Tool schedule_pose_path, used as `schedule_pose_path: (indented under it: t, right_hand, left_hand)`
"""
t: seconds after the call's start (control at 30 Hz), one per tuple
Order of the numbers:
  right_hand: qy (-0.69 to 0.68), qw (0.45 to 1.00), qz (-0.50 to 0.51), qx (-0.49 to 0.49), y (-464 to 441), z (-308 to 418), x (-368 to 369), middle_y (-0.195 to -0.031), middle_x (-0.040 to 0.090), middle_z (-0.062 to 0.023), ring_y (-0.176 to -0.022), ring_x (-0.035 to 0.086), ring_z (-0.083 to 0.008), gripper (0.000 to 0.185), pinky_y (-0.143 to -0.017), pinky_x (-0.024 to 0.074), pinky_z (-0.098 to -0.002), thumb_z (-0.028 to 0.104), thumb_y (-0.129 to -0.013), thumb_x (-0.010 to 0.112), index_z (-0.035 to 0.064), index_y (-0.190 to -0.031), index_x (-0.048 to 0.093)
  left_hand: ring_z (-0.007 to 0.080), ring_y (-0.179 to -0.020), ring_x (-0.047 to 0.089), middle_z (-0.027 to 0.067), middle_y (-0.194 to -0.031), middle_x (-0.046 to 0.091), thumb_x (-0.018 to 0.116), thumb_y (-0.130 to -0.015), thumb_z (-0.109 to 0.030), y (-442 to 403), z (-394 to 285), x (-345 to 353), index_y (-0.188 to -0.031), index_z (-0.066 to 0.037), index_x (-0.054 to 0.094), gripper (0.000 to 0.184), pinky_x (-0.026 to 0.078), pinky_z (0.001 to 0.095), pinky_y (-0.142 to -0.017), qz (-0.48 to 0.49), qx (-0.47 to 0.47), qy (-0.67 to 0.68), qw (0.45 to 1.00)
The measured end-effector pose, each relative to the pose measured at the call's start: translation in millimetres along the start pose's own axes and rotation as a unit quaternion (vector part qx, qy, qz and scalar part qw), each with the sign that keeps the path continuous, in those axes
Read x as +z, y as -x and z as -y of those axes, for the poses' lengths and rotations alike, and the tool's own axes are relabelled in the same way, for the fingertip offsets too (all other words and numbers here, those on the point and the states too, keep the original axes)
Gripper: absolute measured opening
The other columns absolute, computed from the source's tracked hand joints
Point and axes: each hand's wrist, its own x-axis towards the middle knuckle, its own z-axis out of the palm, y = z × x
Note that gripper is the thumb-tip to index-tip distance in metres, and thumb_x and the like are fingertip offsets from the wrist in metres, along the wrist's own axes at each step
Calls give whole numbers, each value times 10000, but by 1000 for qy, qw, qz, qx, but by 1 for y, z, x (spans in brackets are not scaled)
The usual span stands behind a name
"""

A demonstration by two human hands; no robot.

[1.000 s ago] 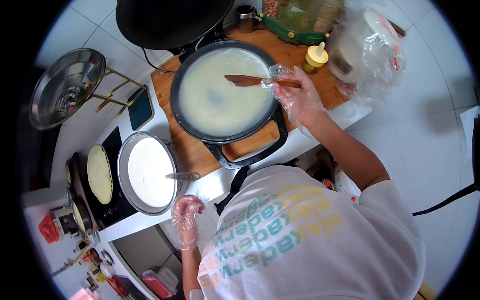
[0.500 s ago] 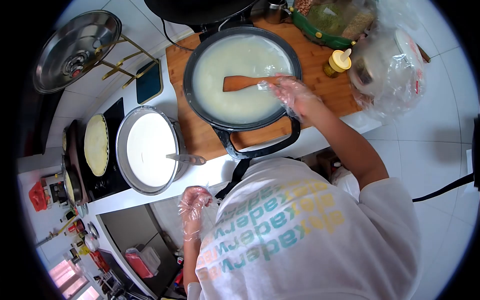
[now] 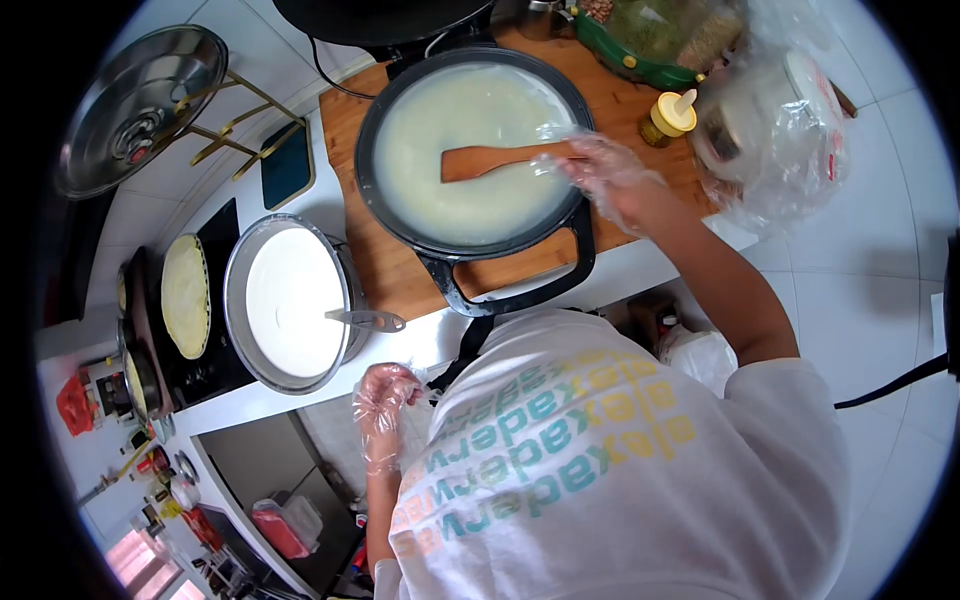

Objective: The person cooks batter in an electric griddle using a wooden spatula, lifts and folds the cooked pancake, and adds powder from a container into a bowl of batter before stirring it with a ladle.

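Observation:
My right hand [image 3: 607, 172], in a clear plastic glove, grips a wooden spatula [image 3: 490, 160]. The spatula's flat blade lies over the pale batter [image 3: 440, 215] that covers the round black griddle [image 3: 366, 190]. My left hand [image 3: 386, 392], gloved too, hangs by the counter's front edge with its fingers curled; whether anything is in them is hidden. Near it stands a metal pot [image 3: 235, 325] of white liquid, with a ladle [image 3: 372, 320] handle sticking out over the rim.
The griddle rests on a wooden board [image 3: 385, 270], its black lid [image 3: 385, 15] raised behind. A yellow-capped jar [image 3: 670, 117] and a plastic-wrapped appliance [image 3: 770, 130] stand at right. At left are a pan with a flat pancake [image 3: 186, 297] and a steel lid [image 3: 150, 110] on a rack.
The spatula has swung from pointing toward the griddle's upper part to a lower, flatter position over the batter, moving with my right hand. My left hand stays curled near the counter edge.

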Motion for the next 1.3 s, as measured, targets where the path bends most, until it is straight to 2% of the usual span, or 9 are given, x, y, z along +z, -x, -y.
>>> schedule_pose_path:
  t: [0.13,0.27,0.33,0.43,0.53,0.83,0.97,1.2,1.3]
  right_hand:
    - [122,991,38,32,-11,-7,19,-883,573,-94,-753,558,-162,200,-647,469,-210,111,-784,600,6,-940,530]
    - [468,876,90,-72,-29,4,8,-961,562,-74,-803,531,-146,339,-639,451,-249,276,-736,652,49,-964,542]
    - [586,776,140,-184,-27,10,10,-933,570,-65,-794,546,-163,365,-640,452,-273,321,-714,660,75,-960,550]
    - [771,533,136,-321,-2,20,24,-890,571,-70,-804,565,-195,305,-680,459,-312,328,-748,606,102,-947,560]
    - [818,390,140,-398,12,17,24,-824,560,-86,-790,547,-244,241,-696,451,-358,280,-783,558,101,-943,571]
    - [840,353,91,-403,10,27,0,-808,551,-73,-798,534,-264,183,-742,429,-354,252,-775,550,107,-885,568]
    - [864,387,63,-315,32,52,-9,-840,555,-77,-857,530,-248,196,-768,421,-361,241,-782,548,87,-903,559]
    - [811,437,31,-388,-2,42,0,-1002,547,-99,-960,513,-254,262,-827,415,-363,189,-802,528,89,-1044,521]
    - [849,432,34,-302,-10,38,15,-1035,535,-108,-984,502,-266,278,-851,409,-375,177,-805,520,109,-1075,506]
  left_hand:
    - [130,-600,498,62,-703,539,589,-774,-148,3,-4,-2,-841,-51,509,142,377,237,-522,1,0,-14,1000]
    - [130,-594,496,62,-697,539,591,-772,-160,8,0,-7,-836,-51,507,152,376,238,-518,-23,-4,-9,1000]
    - [130,-589,494,61,-696,538,594,-769,-162,9,1,-6,-834,-51,507,156,374,237,-515,-32,-14,0,999]
    - [129,-583,491,61,-695,537,595,-768,-163,7,-1,-3,-834,-52,508,156,372,235,-512,-28,-13,14,999]
    - [127,-582,490,61,-695,537,597,-767,-164,7,0,-3,-834,-53,509,156,371,233,-512,-24,-10,14,1000]
    - [125,-583,489,60,-697,537,597,-767,-165,11,-1,-2,-830,-52,511,156,371,230,-519,-34,-18,12,999]
    - [123,-598,489,53,-704,533,585,-771,-156,12,-5,-1,-829,-55,510,139,369,234,-542,-43,-28,4,999]
    - [123,-613,480,46,-704,519,560,-783,-139,3,-11,3,-830,-58,505,108,361,237,-556,-25,-1,1,1000]
    - [125,-614,479,45,-706,516,549,-796,-138,4,-19,3,-828,-57,502,99,359,237,-559,-22,4,-17,1000]
